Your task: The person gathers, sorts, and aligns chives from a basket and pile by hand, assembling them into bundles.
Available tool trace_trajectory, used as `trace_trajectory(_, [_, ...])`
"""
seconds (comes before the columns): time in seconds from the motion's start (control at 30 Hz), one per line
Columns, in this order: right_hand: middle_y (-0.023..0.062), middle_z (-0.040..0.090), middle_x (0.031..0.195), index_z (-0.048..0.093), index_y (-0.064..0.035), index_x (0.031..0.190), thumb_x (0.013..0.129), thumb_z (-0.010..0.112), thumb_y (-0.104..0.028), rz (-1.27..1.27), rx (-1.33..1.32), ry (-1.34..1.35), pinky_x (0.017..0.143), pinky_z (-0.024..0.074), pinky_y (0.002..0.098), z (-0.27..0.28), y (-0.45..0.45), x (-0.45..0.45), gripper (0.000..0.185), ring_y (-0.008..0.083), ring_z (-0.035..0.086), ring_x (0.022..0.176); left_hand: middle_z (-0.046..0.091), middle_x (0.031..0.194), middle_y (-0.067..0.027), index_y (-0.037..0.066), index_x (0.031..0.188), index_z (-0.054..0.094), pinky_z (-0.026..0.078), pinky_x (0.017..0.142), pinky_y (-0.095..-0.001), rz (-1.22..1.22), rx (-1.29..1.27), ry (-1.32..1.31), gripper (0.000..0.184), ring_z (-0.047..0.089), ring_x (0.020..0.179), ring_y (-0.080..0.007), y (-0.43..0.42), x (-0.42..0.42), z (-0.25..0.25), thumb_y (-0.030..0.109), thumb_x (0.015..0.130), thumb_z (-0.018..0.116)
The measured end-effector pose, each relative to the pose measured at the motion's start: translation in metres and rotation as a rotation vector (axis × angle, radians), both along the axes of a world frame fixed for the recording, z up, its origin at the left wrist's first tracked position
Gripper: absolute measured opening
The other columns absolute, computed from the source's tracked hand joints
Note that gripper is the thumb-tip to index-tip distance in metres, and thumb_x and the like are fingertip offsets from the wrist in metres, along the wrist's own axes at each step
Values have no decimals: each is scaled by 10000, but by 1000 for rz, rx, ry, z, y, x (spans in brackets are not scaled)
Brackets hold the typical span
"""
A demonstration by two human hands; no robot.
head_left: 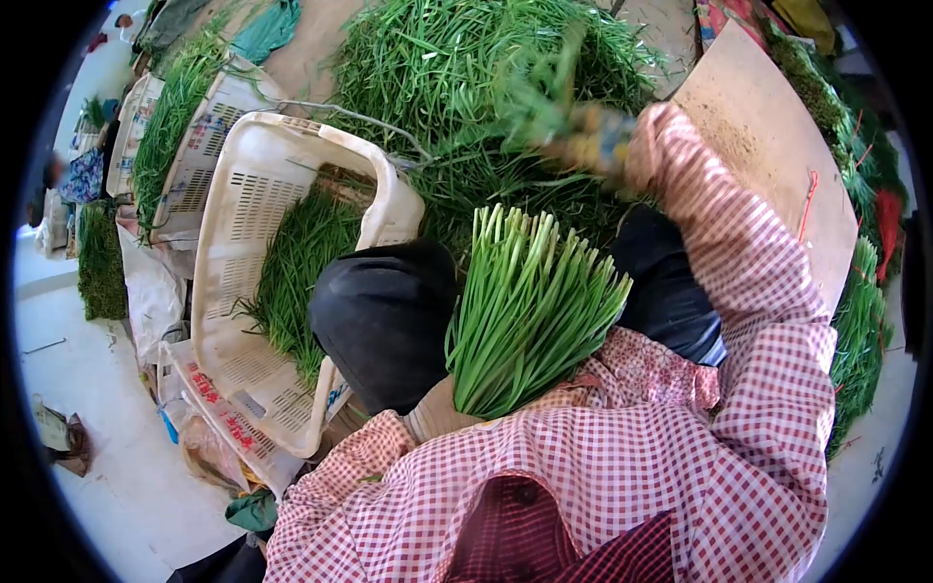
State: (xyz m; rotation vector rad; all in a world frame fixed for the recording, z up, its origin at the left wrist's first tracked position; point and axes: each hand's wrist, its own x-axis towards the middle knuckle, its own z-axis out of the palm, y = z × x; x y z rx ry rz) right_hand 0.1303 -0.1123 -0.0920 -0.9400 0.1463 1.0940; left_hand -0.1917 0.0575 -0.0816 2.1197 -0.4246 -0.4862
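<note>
A thick bunch of green stalks (530, 316) with pale cut ends pointing up stands between my knees. My left hand (439, 410), in a beige glove, is wrapped round its lower part, with the fingers mostly hidden behind the leaves. My right hand (595, 139), in a patterned glove and blurred by motion, is stretched out over the large heap of loose greens (428, 68). Some smeared green stalks (535, 92) extend from its fingers.
At the left, a white plastic basket (248, 209) holds more greens, next to my left knee (384, 316). Another basket (199, 146) with greens stands behind it. A brown board (768, 136) lies at the right, with a red tie (809, 204) on it. Another person (83, 175) is at the far left.
</note>
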Motion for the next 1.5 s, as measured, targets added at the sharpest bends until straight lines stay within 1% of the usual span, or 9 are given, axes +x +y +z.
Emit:
trace_trajectory(0.03, [175,505,1278,446,-122,1345,927,511,-110,-139,163,282,752,565,334,4,11,-24,424,201,580,1047,580,1232,-118,13,1273,508,437,970,-367,0,-9,12,646,567,1098,-244,-1,2,-1,145,709,793])
trace_trajectory(0.13, [162,502,1252,467,-72,1312,914,539,-151,1181,-484,-1425,996,449,351,5,26,-69,412,233,521,1149,581,1230,-117,14,1273,509,437,970,-368,-5,-32,44,646,566,1100,-244,-1,3,-2,139,706,793])
trace_trajectory(0.33, [100,630,979,529,-85,1241,944,513,-255,497,-858,-927,589,530,283,-42,27,-22,342,169,596,736,585,1227,-113,16,1273,511,436,971,-370,9,-80,131,647,565,1103,-244,5,2,1,128,701,791])
trace_trajectory(0.93, [178,585,1138,448,15,1256,903,550,-97,-210,-474,-612,633,582,226,12,-19,-43,384,179,636,881,595,1218,-103,24,1273,518,435,974,-377,298,-414,608,652,561,1113,-245,14,-20,3,95,683,787])
trace_trajectory(1.07, [264,460,1293,454,36,1232,885,596,-223,235,1087,-234,891,521,464,-24,-29,-21,456,345,561,1103,597,1215,-101,26,1273,520,435,975,-378,319,-462,643,654,560,1115,-245,13,-19,2,87,680,786])
trace_trajectory(1.23, [157,525,1225,577,-146,1137,927,531,-148,817,-199,-941,848,525,470,-1,-32,-75,215,250,580,1022,600,1213,-98,28,1274,522,435,976,-380,316,-501,677,656,559,1118,-246,10,-16,2,78,675,785])
trace_trajectory(1.37, [94,634,993,483,-52,1256,856,648,-140,681,447,-217,727,500,295,-93,15,-71,442,163,606,853,602,1211,-95,30,1274,523,435,976,-382,361,-578,735,658,558,1120,-246,10,-19,5,70,671,784])
trace_trajectory(1.4, [73,631,877,528,-20,1197,851,661,-143,840,361,-937,629,468,258,-94,14,-58,391,123,579,739,603,1208,-98,27,1274,521,439,970,-383,394,-627,779,678,560,1116,-247,14,-21,2,44,650,785])
trace_trajectory(1.5, [40,606,757,600,-61,1057,873,637,-181,124,-309,-697,500,464,249,35,-18,-80,223,108,555,609,583,1237,-113,13,1297,495,428,977,-397,546,-886,909,780,545,1135,-266,25,-36,-10,-36,571,779])
